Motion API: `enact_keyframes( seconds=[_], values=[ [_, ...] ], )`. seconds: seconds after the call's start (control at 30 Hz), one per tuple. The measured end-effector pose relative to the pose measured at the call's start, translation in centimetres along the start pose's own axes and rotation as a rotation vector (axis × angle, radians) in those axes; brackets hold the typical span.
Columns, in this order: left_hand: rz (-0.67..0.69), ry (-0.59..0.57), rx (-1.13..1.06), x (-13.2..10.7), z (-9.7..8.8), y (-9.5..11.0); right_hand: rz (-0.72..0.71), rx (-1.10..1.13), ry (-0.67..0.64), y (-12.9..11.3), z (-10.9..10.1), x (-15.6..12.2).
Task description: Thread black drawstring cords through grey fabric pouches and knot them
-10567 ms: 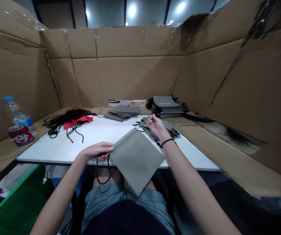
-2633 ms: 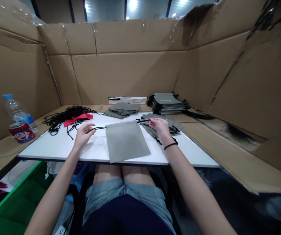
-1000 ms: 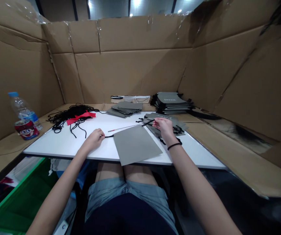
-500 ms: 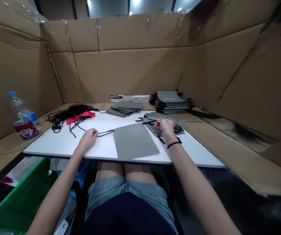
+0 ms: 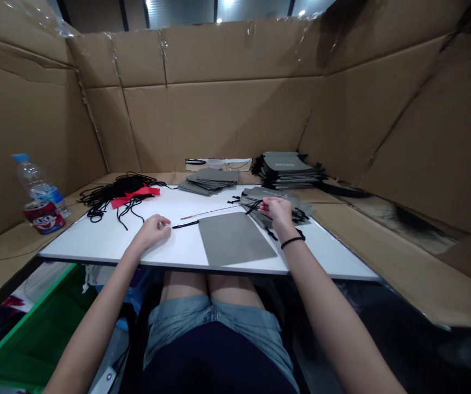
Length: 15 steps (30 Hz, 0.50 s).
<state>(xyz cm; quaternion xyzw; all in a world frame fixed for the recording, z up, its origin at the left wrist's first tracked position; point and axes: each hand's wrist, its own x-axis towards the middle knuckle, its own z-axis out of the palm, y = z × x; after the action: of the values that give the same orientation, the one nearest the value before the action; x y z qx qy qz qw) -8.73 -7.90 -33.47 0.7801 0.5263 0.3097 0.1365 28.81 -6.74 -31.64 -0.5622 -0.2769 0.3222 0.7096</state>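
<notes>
On the white table (image 5: 87, 246) a flat grey fabric bag (image 5: 235, 239) lies close to the front edge. My left hand (image 5: 151, 231) rests on the tabletop with its fingers curled, just left of a short black cord (image 5: 185, 224). Its fingertips are close to the cord, but I cannot tell whether they touch it. Behind the cord lies a thin metal rod (image 5: 204, 212). My right hand (image 5: 274, 209) is over a pile of corded grey bags (image 5: 288, 207), pinching a black cord (image 5: 254, 207).
A tangle of black cord with a red ribbon (image 5: 132, 198) lies at the table's far left. Stacks of grey bags (image 5: 208, 181) stand at the back. A plastic bottle (image 5: 38, 183) and a cartoon-printed can (image 5: 44, 216) stand left. Cardboard walls (image 5: 219, 120) surround the table.
The flat grey bag has shifted right, away from my left hand. The black cord no longer reaches my left hand, and the thin rod shows clear of the bag. My right hand has moved slightly right.
</notes>
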Motion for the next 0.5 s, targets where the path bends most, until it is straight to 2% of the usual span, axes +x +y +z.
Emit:
enact_keyframes(
  seconds=[0.13,0.27,0.37,0.5],
  values=[
    [0.092,-0.02,0.021,-0.16,0.17,0.71,-0.007,-0.004,-0.019,0.05,0.06,-0.05],
    [0.119,-0.005,0.002,-0.07,0.52,0.99,0.001,-0.007,-0.049,-0.17,0.07,-0.31],
    [0.076,0.026,-0.034,0.0,0.7,0.89,0.013,-0.011,-0.056,-0.42,0.04,-0.56],
    [-0.04,0.093,-0.216,0.08,0.34,0.61,0.012,-0.009,-0.052,-0.63,-0.05,-0.65]
  ],
)
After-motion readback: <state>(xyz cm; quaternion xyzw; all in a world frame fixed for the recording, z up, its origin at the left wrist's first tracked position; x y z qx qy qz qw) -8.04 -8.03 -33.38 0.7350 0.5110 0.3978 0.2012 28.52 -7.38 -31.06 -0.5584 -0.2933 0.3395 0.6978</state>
